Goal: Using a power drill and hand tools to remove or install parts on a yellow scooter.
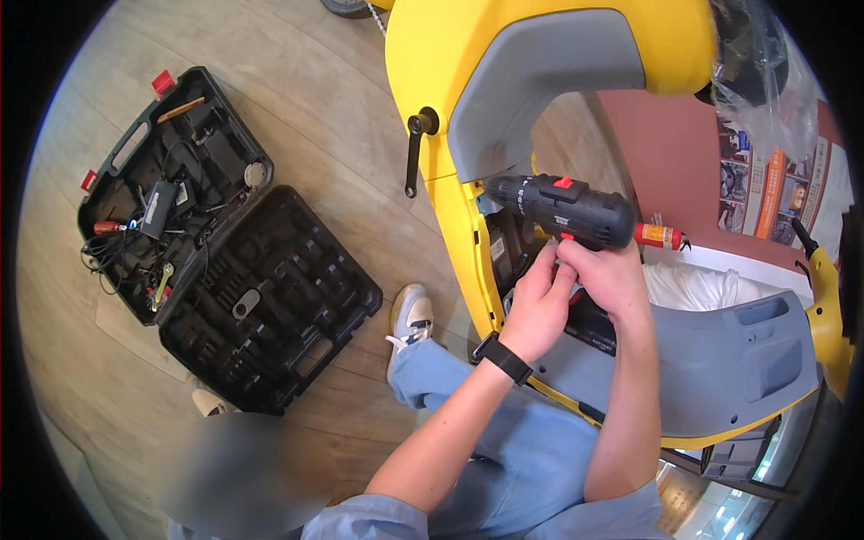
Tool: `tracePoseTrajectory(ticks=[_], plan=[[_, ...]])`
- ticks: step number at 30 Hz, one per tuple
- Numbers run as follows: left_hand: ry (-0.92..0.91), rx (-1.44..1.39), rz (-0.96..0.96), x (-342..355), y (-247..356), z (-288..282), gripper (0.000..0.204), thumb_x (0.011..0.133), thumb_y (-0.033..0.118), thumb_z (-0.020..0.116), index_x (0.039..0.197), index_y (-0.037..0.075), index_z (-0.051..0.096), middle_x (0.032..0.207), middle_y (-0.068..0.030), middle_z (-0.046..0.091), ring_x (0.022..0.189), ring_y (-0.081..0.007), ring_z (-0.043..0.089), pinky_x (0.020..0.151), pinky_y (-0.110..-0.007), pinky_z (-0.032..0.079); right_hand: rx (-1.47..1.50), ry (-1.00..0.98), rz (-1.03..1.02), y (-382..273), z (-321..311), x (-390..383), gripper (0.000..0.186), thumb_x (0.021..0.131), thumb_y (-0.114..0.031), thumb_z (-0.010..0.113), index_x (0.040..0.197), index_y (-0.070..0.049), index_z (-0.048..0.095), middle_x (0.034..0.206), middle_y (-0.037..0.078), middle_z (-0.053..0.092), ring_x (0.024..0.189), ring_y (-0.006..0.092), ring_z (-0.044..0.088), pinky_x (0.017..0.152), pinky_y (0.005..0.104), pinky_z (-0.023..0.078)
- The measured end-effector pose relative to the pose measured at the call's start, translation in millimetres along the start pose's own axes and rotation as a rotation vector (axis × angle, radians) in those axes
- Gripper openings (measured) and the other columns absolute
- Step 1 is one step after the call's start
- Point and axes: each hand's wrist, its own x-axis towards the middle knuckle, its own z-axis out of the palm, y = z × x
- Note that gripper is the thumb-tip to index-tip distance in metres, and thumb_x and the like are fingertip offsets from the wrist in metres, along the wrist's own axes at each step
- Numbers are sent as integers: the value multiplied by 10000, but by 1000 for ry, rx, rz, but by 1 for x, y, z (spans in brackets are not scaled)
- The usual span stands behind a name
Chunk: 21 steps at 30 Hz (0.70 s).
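Note:
A black cordless drill (576,211) with a red switch on top lies sideways over the opening of a yellow-and-grey machine body. Its chuck (506,192) points left, close to the yellow rim (463,238). My right hand (612,274) is closed round the drill's grip below the motor housing. Against it, my left hand (537,310), with a black band at the wrist, is also closed at the grip, its fingertips meeting the right hand's. Between them the grip is mostly hidden. A black crank handle (415,153) sticks out of the yellow shell to the left.
An open black tool case (270,301) lies on the wooden floor at left, holding cables, a red-handled screwdriver (108,228) and a wrench (163,283). A small red cylinder (661,236) is beyond the drill. Clear plastic wrap (765,81) hangs at upper right.

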Motion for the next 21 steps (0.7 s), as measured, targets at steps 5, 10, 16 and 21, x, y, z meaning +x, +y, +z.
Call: tracePoseTrajectory(ticks=[5, 10, 16, 21], plan=[[-65, -248, -67, 7, 3, 3, 244, 975, 188, 465, 1104, -11, 522, 938, -61, 602, 877, -122, 550, 809, -270, 445, -30, -6, 39, -8, -3, 6, 258, 698, -106, 634, 930, 4, 648, 752, 61, 648, 682, 135, 595, 635, 306, 487], [-92, -380, -119, 8, 4, -1, 220, 982, 164, 469, 1101, -9, 531, 944, -22, 581, 879, -91, 527, 821, -243, 433, 69, -17, 78, 3, 0, 10, 261, 700, -102, 630, 936, 9, 640, 758, 59, 652, 689, 132, 599, 642, 303, 487], [-101, -356, -100, 10, 9, 1, 241, 982, 163, 473, 1135, -15, 527, 952, -26, 579, 890, -84, 520, 832, -244, 431, -35, -14, -26, -9, -3, 11, 252, 700, -95, 628, 931, 5, 641, 754, 61, 654, 681, 131, 595, 638, 298, 487], [-105, -362, -115, 10, 14, -1, 207, 980, 160, 476, 1083, -7, 543, 924, -17, 583, 852, -75, 525, 796, -238, 436, 16, -31, 65, -2, -4, 15, 252, 694, -100, 630, 922, 3, 648, 755, 64, 655, 687, 138, 603, 638, 302, 488]])
